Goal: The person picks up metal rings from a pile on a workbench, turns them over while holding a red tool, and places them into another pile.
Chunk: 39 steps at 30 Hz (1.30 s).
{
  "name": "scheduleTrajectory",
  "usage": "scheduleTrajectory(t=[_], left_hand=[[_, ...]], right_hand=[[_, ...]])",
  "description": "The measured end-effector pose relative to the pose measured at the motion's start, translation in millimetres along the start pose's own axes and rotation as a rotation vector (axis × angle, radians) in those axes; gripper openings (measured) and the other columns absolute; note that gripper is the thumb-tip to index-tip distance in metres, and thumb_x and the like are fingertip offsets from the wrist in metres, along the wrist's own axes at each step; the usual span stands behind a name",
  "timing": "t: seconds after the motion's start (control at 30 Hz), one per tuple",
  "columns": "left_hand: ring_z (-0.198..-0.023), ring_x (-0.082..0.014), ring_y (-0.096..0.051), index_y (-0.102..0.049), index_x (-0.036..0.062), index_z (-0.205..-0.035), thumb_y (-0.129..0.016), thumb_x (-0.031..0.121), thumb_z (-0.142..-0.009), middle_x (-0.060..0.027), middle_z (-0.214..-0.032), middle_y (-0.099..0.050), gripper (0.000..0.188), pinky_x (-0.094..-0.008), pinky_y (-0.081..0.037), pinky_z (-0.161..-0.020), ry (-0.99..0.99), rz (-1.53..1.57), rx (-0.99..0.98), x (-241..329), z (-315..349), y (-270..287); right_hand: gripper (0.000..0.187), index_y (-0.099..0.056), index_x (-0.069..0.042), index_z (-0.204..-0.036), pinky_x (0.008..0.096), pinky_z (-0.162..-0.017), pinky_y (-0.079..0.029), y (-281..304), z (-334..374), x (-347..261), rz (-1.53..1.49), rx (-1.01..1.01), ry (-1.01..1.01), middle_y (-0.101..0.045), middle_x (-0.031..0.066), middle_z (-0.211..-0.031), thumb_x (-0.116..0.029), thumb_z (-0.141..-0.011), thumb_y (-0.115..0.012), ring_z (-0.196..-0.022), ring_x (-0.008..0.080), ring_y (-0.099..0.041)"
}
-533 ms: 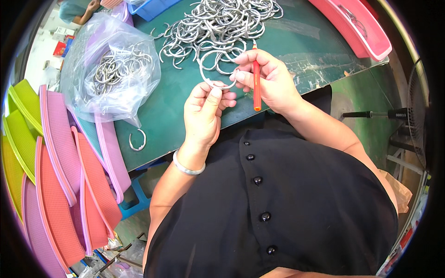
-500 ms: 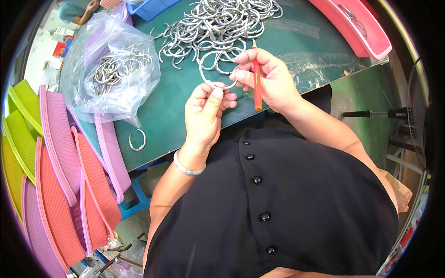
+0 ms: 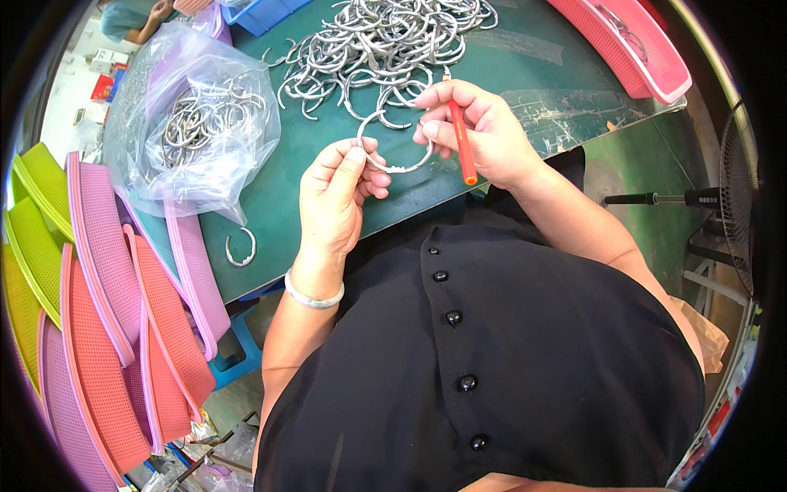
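Observation:
Between my two hands is a silver open-ended bangle point(image 3: 402, 170), a raised, uneven pattern showing on its near side. My left hand point(image 3: 332, 193) pinches its left side with thumb and fingers. My right hand point(image 3: 496, 141) grips a slim red-orange pencil-like tool point(image 3: 461, 143), its narrow tip pointing away from me; the kind is unclear. Fingertips of that same hand also touch the bangle's right side. Just beyond lies a heap of similar silver bangles point(image 3: 385, 41). A single bangle point(image 3: 232, 256) rests on the table at the left.
A clear plastic bag point(image 3: 135, 160) with more bangles sits on the green table point(image 3: 287, 213). Stacked pink, purple and green baskets point(image 3: 102, 238) crowd the left side. A pink basket point(image 3: 664, 70) stands far right, a blue crate point(image 3: 266, 12) far left. Beyond the table's right is a fan point(image 3: 738, 197).
My left hand has shifted left and slightly nearer. The bangle has turned, bringing its patterned part to the near side. The red tool has tilted a little.

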<state>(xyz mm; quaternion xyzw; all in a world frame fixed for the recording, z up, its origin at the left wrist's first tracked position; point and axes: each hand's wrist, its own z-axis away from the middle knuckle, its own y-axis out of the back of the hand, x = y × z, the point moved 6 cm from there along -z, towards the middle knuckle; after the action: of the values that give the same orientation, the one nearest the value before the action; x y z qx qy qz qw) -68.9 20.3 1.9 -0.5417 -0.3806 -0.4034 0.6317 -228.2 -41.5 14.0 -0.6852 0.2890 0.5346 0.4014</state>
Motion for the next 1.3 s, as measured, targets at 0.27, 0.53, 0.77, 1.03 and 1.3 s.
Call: scheduleTrajectory(t=[0.27, 0.53, 0.77, 1.03, 1.3], left_hand=[[-0.067, -0.0141, -0.059, -0.055, -0.001, -0.095, -0.046, 0.014, -0.091, -0.0085, -0.082, -0.059, 0.018, -0.0236, -0.049, -0.057, 0.05, 0.088, 0.01, -6.4, 2.7, -0.4], [-0.068, -0.0159, -0.061, -0.055, -0.0003, -0.093, -0.048, 0.014, -0.09, -0.0096, -0.082, -0.06, 0.016, -0.0252, -0.052, -0.059, 0.064, 0.212, 0.031, -5.4, 3.5, 1.7], [-0.069, -0.0172, -0.062, -0.054, -0.0009, -0.092, -0.048, 0.012, -0.09, -0.0107, -0.084, -0.06, 0.014, -0.0269, -0.053, -0.061, -0.026, 0.135, 0.044, -1.3, 7.2, -2.4], [-0.074, -0.0157, -0.061, -0.054, -0.0036, -0.097, -0.048, 0.006, -0.089, -0.0107, -0.088, -0.06, 0.013, -0.0268, -0.052, -0.066, -0.364, -0.282, 0.054, 14.3, 18.4, -10.5], [-0.074, -0.0137, -0.06, -0.056, -0.005, -0.096, -0.052, -0.003, -0.085, -0.0105, -0.089, -0.058, 0.012, -0.0234, -0.05, -0.065, -0.572, -0.448, 0.04, 22.4, 24.6, -12.8]], right_hand=[[0.021, -0.053, -0.003, -0.106, 0.0196, -0.059, -0.045, 2.7, -1.6, 1.4, -0.088, -0.013, -0.053, -0.062, 0.0057, -0.082, -0.008, -0.085, -0.056, -0.067, 0.0073, -0.055], [0.025, -0.051, -0.003, -0.108, 0.0201, -0.061, -0.046, 0.1, 1.4, 5.5, -0.092, -0.034, -0.096, -0.063, 0.0073, -0.086, -0.009, -0.085, -0.056, -0.07, 0.0085, -0.057], [0.03, -0.05, -0.003, -0.111, 0.021, -0.064, -0.047, -1.2, 3.3, 6.1, -0.065, -0.044, -0.097, -0.063, 0.0069, -0.088, -0.009, -0.083, -0.059, -0.073, 0.0089, -0.058], [0.032, -0.048, -0.002, -0.112, 0.022, -0.068, -0.047, -0.2, 6.0, -1.2, -0.028, -0.028, 0.031, -0.062, 0.0087, -0.091, -0.001, -0.081, -0.058, -0.081, 0.0102, -0.058], [0.032, -0.047, 0.0, -0.112, 0.0236, -0.073, -0.049, -1.2, 9.6, -8.0, 0.069, -0.021, 0.132, -0.06, 0.0092, -0.092, 0.004, -0.081, -0.055, -0.089, 0.0139, -0.059]])
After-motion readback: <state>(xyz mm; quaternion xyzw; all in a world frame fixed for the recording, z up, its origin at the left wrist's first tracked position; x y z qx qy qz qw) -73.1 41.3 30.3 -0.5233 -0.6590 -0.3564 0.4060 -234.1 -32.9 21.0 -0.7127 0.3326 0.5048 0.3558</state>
